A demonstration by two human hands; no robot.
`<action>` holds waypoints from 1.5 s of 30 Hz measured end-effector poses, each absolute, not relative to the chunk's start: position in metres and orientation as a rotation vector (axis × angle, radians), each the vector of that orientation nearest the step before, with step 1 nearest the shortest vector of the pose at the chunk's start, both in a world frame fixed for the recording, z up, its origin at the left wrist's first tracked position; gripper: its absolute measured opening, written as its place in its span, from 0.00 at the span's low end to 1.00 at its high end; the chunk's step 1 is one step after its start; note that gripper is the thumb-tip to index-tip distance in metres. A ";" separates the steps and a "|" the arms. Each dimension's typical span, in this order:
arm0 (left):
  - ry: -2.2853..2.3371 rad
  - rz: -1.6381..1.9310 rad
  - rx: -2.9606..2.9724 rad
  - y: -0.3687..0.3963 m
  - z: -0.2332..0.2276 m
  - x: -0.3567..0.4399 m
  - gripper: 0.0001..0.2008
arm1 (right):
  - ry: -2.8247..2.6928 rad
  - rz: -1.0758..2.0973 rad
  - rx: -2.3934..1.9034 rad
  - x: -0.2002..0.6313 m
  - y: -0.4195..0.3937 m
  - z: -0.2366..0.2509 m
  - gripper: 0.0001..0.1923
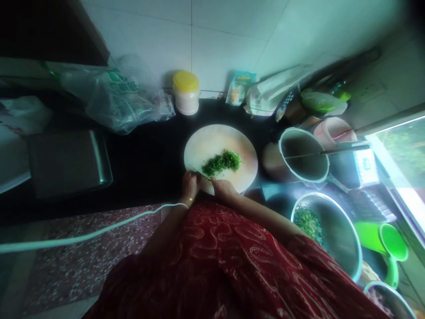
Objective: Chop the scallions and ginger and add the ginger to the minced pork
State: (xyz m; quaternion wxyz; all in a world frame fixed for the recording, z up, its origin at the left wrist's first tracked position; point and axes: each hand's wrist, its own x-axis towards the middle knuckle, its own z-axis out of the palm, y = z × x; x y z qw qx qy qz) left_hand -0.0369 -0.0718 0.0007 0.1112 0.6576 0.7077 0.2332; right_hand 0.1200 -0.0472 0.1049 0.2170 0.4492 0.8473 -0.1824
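Now, at the board's near edge, the left hand and right hand sit either side of a thin blade, though whose fingers are clamped on it I can't tell, with chopped greens heaped mid-board just beyond.

Window: hazy daylight from my right, frame glaring white.
Counter: near-black shadow on my left.
Wall tiles: dim, teal-tinted.
My right hand: slightly soft.
Edges: stretched, blurred.
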 end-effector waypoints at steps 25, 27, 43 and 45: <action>1.665 0.891 2.145 -0.015 0.057 -0.061 0.22 | 2.557 -0.153 1.456 0.235 -0.010 0.129 0.20; 1.504 0.642 2.329 -0.014 0.073 -0.047 0.23 | 2.593 -0.127 1.432 0.251 -0.004 0.128 0.19; 0.880 0.360 2.781 0.042 0.043 0.016 0.30 | 2.934 0.270 1.049 0.271 -0.012 0.084 0.22; 0.741 0.305 2.839 0.030 0.046 0.021 0.31 | 2.965 0.276 1.023 0.267 -0.019 0.083 0.23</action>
